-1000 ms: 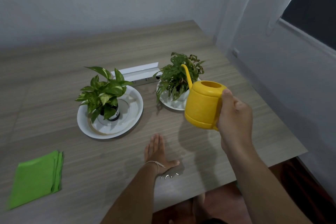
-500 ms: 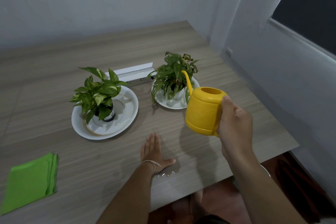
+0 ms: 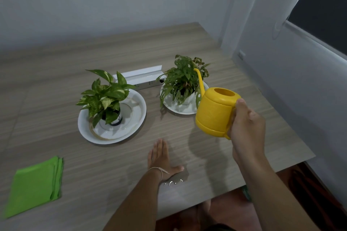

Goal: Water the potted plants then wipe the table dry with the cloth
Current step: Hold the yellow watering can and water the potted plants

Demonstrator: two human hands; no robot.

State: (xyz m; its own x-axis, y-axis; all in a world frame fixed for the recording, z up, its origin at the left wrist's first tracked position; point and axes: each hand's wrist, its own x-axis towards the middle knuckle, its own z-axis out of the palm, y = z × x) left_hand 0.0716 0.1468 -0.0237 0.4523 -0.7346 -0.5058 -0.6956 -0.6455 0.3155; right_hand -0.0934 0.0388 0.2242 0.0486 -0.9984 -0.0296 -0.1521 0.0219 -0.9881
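Yellow watering can (image 3: 216,112): held aloft over the right half of the desk (image 3: 234,65), near its right edge. Right hand (image 3: 247,129) is clamped round the handle, thumb on the rim. The can is about level; its thin spout (image 3: 199,80) rises toward the leaves of the right plant (image 3: 185,78). No stream of water can be made out at the spout.

Right plant: stands in a white saucer (image 3: 183,108), just beyond the can. Left plant (image 3: 105,97): stands in a wider white dish (image 3: 112,118) toward the desk's centre, with what looks like pooled water ringing the pot.

Left hand (image 3: 161,157): lies flat, fingers extended together, palm down on the desk near the front edge; it grips nothing. A small spill of water droplets (image 3: 173,182) glints just beside the wrist, at the front edge.

Green cloth (image 3: 35,184): folded, at the front-left corner, well apart from both hands and not yet in use.

White power strip (image 3: 142,78): lies behind and between the two plants.

Assessment: watering is in hand, with the right plant being addressed. Whether the left plant is finished cannot be confirmed, though its dish suggests so. Wiping remains wholly outstanding; the droplets near the front edge will need the cloth
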